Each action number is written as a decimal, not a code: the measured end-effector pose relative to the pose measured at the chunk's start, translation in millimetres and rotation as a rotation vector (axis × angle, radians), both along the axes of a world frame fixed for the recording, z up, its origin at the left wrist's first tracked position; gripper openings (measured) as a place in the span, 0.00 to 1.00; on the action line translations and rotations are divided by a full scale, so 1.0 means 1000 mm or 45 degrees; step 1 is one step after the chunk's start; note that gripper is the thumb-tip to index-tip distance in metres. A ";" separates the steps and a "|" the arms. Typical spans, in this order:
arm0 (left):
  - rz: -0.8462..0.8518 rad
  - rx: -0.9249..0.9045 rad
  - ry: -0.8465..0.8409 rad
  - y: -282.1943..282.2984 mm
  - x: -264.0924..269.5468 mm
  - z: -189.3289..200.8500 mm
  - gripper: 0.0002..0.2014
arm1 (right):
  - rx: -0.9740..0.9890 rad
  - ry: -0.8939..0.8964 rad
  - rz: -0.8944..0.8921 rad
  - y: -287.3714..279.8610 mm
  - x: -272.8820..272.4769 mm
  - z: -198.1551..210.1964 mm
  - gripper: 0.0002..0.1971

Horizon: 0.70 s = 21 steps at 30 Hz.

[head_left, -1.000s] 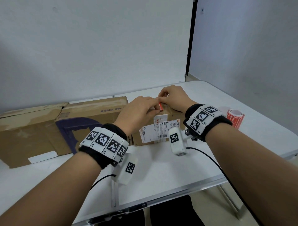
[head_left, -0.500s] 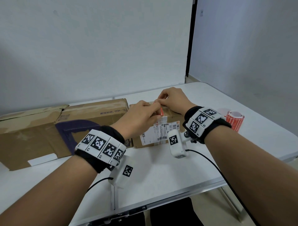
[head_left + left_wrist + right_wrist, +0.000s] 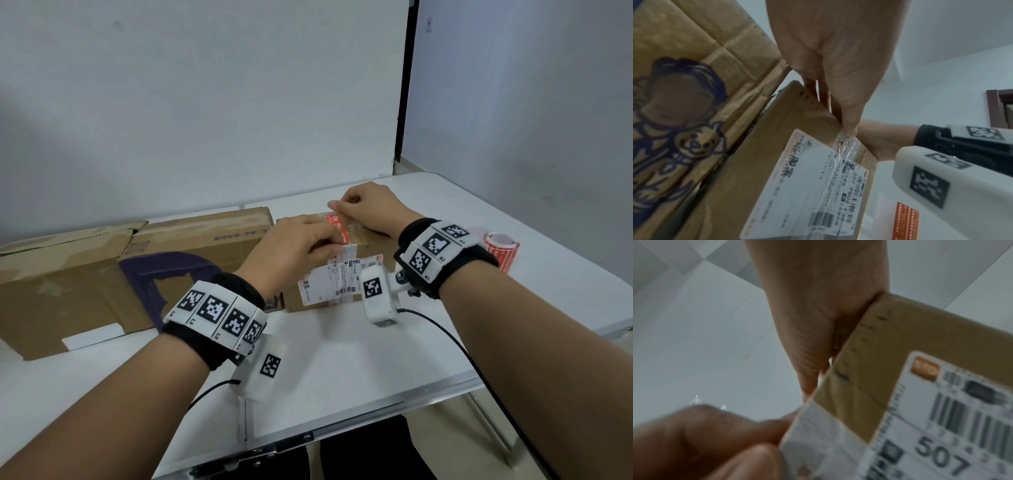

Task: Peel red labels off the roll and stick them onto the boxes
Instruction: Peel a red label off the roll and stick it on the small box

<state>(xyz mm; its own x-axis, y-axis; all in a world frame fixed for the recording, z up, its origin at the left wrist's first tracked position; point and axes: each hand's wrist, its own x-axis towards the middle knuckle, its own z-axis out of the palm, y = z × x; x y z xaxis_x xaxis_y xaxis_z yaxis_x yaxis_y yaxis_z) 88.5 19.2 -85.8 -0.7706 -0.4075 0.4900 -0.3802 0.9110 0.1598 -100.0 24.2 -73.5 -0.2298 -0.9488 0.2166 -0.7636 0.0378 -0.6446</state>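
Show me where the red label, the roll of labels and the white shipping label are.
red label (image 3: pixel 339 226): head view, on its printed red face atop the small box.
roll of labels (image 3: pixel 503 251): head view, on its red outer side.
white shipping label (image 3: pixel 807 186): left wrist view, on its printed white middle.

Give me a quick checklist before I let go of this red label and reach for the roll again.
1. Red label lying on the small box top: ok.
2. Label pressed flat along its whole length: cannot tell.
3. Left hand on the label's near end: ok.
4. Right hand on its far end: ok.
5. Roll upright on the table, to the right: ok.
6. Shipping label left uncovered: ok.
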 end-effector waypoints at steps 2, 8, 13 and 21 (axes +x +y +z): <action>0.025 0.049 -0.001 0.001 0.000 0.001 0.08 | 0.116 0.028 0.033 0.002 0.001 0.007 0.19; 0.039 0.080 -0.053 0.001 0.005 0.002 0.08 | 0.206 0.104 -0.002 -0.009 0.010 0.013 0.17; 0.055 0.117 -0.050 0.005 0.005 0.005 0.09 | 0.139 0.105 0.005 -0.010 0.010 0.008 0.14; 0.111 0.247 -0.105 0.002 0.004 0.009 0.15 | 0.108 0.138 0.079 -0.006 0.002 0.008 0.10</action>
<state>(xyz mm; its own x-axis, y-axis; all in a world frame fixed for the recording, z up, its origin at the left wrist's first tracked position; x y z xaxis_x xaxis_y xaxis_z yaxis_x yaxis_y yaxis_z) 92.8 20.9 -76.9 -0.7628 -0.5544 0.3327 -0.4750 0.8296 0.2935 -98.1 17.9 -65.6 -0.1497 -0.9765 0.1551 -0.8311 0.0393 -0.5547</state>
